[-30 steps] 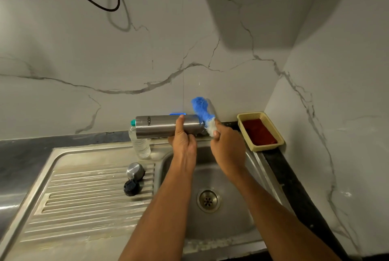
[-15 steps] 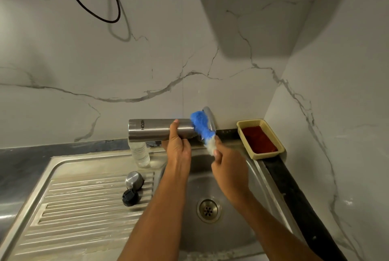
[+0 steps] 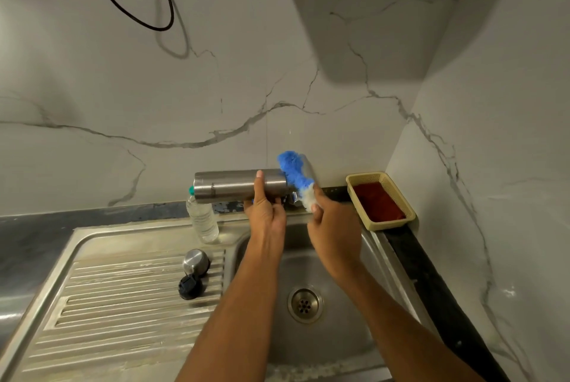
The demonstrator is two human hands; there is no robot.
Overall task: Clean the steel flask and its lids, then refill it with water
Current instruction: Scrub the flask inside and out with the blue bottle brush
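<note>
Left hand (image 3: 266, 212): my fingers wrap the steel flask (image 3: 237, 185) from behind, thumb pressed flat across its front near the mouth end.
Right hand (image 3: 334, 229): my fingers curl around the handle of the bottle brush (image 3: 296, 175), gripping just under its white bristles; the handle itself is hidden in my fist.
Flask: held sideways above the back edge of the sink basin (image 3: 336, 313), base pointing away from the brush, mouth toward it.
Brush: blue-and-white head tilted up, touching the flask's mouth end; whether it enters the opening cannot be made out.
Lids: steel cap (image 3: 195, 262) and black inner lid (image 3: 190, 286) side by side on the ribbed drainboard (image 3: 117, 304) beside the basin.
Behind the drainboard: clear plastic water bottle (image 3: 202, 218), upright, under the flask's base.
Far side of the basin: yellow basket (image 3: 381, 200) with something red inside, in the wall corner.
</note>
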